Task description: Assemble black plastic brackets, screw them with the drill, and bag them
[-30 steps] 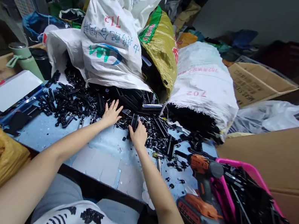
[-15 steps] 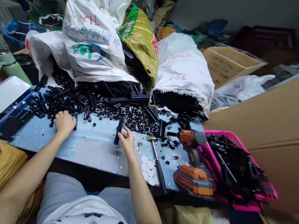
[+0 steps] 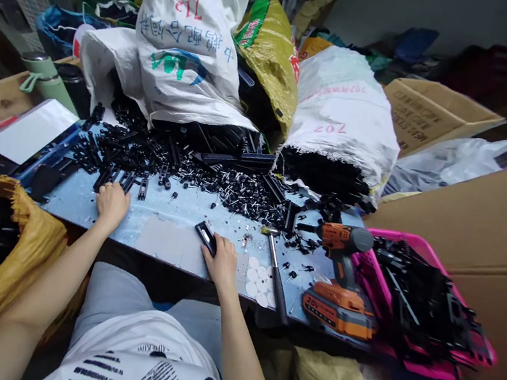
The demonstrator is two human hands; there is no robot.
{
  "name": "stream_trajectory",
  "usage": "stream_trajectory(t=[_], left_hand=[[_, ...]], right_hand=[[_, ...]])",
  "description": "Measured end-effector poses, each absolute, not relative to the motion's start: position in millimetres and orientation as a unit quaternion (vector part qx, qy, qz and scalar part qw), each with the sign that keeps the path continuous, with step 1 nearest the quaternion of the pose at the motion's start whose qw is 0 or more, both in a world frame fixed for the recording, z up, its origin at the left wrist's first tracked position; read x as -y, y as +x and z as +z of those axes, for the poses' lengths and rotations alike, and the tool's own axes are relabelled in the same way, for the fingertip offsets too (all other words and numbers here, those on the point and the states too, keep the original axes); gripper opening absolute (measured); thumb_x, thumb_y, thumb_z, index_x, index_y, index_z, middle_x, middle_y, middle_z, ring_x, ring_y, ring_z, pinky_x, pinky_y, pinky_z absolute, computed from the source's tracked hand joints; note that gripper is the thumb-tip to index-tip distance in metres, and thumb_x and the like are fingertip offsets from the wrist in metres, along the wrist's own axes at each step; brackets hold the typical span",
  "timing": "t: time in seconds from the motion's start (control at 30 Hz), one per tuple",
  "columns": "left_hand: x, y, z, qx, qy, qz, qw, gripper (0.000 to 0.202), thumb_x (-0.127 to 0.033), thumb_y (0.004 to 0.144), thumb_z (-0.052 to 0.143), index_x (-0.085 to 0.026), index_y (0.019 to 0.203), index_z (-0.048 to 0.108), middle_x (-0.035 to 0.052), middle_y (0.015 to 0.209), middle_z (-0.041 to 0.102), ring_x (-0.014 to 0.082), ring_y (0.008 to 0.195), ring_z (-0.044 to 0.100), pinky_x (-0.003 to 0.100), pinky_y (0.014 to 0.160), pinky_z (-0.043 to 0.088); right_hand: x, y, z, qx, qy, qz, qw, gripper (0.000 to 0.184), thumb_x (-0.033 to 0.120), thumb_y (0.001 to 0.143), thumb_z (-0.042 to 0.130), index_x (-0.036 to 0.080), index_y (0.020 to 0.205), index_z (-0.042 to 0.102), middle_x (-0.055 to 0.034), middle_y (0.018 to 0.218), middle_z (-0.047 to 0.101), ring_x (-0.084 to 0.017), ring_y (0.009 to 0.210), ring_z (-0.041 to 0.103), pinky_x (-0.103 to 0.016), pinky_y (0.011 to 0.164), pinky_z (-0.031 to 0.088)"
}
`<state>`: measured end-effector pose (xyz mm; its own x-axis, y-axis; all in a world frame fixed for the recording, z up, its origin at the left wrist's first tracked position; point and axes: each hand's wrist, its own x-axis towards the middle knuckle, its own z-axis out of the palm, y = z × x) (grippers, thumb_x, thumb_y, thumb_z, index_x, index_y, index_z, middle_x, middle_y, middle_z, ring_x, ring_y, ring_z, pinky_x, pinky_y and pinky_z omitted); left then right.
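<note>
My right hand (image 3: pixel 223 259) is closed round one end of a long black plastic piece (image 3: pixel 205 236). The piece slants over the grey pad (image 3: pixel 167 242), with a pale slot showing on its upper face. Farther left, my left hand (image 3: pixel 112 203) has its fingers curled at the near end of a small black plastic part (image 3: pixel 126 182), at the front of the pile; its fingertips are partly hidden. Similar black parts (image 3: pixel 104 177) lie beside them. Small black parts with metal pins (image 3: pixel 243 193) are heaped behind both hands.
Right of my right hand lie white discs (image 3: pixel 260 279), a hammer (image 3: pixel 278 278) and an orange cordless drill (image 3: pixel 342 283). A pink basket (image 3: pixel 412 242) of black parts stands beyond. White sacks (image 3: pixel 184 81) spill parts at the back. A yellow sack (image 3: pixel 36 251) sits at left.
The black piece in my right hand has gone from upright to slanting low over the pad, its slotted face now showing. My left hand has shifted against the parts. The view has turned slightly.
</note>
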<state>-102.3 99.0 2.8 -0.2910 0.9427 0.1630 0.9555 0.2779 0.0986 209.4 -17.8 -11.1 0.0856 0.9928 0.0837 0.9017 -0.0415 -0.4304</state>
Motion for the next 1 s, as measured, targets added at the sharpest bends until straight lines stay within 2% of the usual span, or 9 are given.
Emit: stream_trajectory(t=[0.1,0.2,0.3,0.4,0.5,0.6,0.77,0.87,1.0], left_hand=[[-96.6,-102.7,1.7,0.804,-0.582,-0.113,0.046,0.034,-0.029,0.084,0.042,-0.005,0.105,0.055,0.022,0.107,0.055,0.0346,0.106,0.047,0.045,0.085,0.041],[-93.2,-105.6,-1.5,0.805,-0.576,-0.131,0.053,0.033,-0.029,0.084,0.042,-0.006,0.104,0.055,0.0218,0.107,0.055,0.0355,0.107,0.046,0.047,0.086,0.039],[-89.7,-108.5,-5.1,0.799,-0.586,-0.136,0.022,0.032,-0.028,0.083,0.044,-0.007,0.105,0.054,0.0213,0.107,0.054,0.0354,0.108,0.046,0.046,0.087,0.04],[-84.8,-109.9,-5.4,0.777,-0.604,-0.177,-0.012,0.032,-0.028,0.085,0.043,-0.008,0.109,0.051,0.0208,0.11,0.053,0.0337,0.111,0.046,0.043,0.093,0.038],[-77.4,-110.2,2.0,0.745,-0.612,-0.262,-0.035,0.035,-0.032,0.088,0.042,-0.011,0.115,0.045,0.0191,0.117,0.051,0.0302,0.115,0.046,0.04,0.096,0.037],[-69.8,-108.4,18.3,0.706,-0.623,-0.329,-0.063,0.033,-0.036,0.089,0.04,-0.015,0.115,0.044,0.0141,0.116,0.052,0.0259,0.111,0.05,0.036,0.094,0.04],[-64.6,-86.7,42.3,0.596,-0.687,-0.393,-0.137,0.027,-0.034,0.086,0.046,-0.018,0.106,0.051,0.01,0.109,0.057,0.0233,0.109,0.052,0.035,0.098,0.038],[-68.5,-64.1,39.8,0.573,-0.623,-0.465,-0.259,0.026,-0.035,0.083,0.051,-0.018,0.102,0.052,0.0081,0.1,0.06,0.0214,0.1,0.057,0.034,0.091,0.043],[-76.3,-40.2,29.8,0.535,-0.407,-0.538,-0.508,0.027,-0.038,0.079,0.057,-0.017,0.094,0.05,0.0046,0.083,0.063,0.0167,0.077,0.063,0.031,0.075,0.048]], right_hand=[[11.4,208.1,-9.1,0.651,-0.711,0.162,0.211,0.039,0.037,0.084,0.053,0.015,0.116,0.057,-0.0124,0.109,0.059,-0.027,0.105,0.05,-0.037,0.09,0.039],[6.2,212.9,-4.6,0.609,-0.696,0.274,0.264,0.041,0.044,0.083,0.053,0.015,0.112,0.059,-0.0111,0.106,0.062,-0.026,0.099,0.055,-0.036,0.087,0.041],[3.5,216.5,-2.8,0.552,-0.66,0.389,0.329,0.044,0.051,0.081,0.053,0.018,0.109,0.06,-0.0075,0.099,0.065,-0.023,0.09,0.059,-0.033,0.079,0.044],[2.7,215.5,-2.3,0.536,-0.626,0.433,0.366,0.042,0.051,0.079,0.056,0.018,0.105,0.062,-0.0062,0.095,0.066,-0.021,0.085,0.059,-0.031,0.074,0.044],[2.2,214.1,-0.3,0.556,-0.617,0.41,0.377,0.041,0.046,0.077,0.06,0.019,0.108,0.06,-0.0062,0.1,0.065,-0.02,0.084,0.059,-0.031,0.075,0.045],[1.3,216.1,2.3,0.602,-0.641,0.299,0.371,0.039,0.038,0.076,0.061,0.019,0.11,0.057,-0.0081,0.104,0.062,-0.023,0.094,0.056,-0.035,0.082,0.044],[6.0,220.7,-3.4,0.681,-0.672,0.092,0.277,0.033,0.03,0.083,0.054,0.018,0.114,0.056,-0.0125,0.108,0.057,-0.028,0.104,0.047,-0.043,0.09,0.04],[14.5,221.1,-11.1,0.719,-0.64,0.097,0.253,0.031,0.032,0.085,0.053,0.018,0.113,0.055,-0.0128,0.112,0.055,-0.027,0.105,0.048,-0.041,0.089,0.042],[22.4,219.4,-12.3,0.73,-0.623,0.133,0.247,0.026,0.035,0.086,0.054,0.019,0.107,0.056,-0.0117,0.111,0.057,-0.026,0.105,0.05,-0.042,0.091,0.042]])
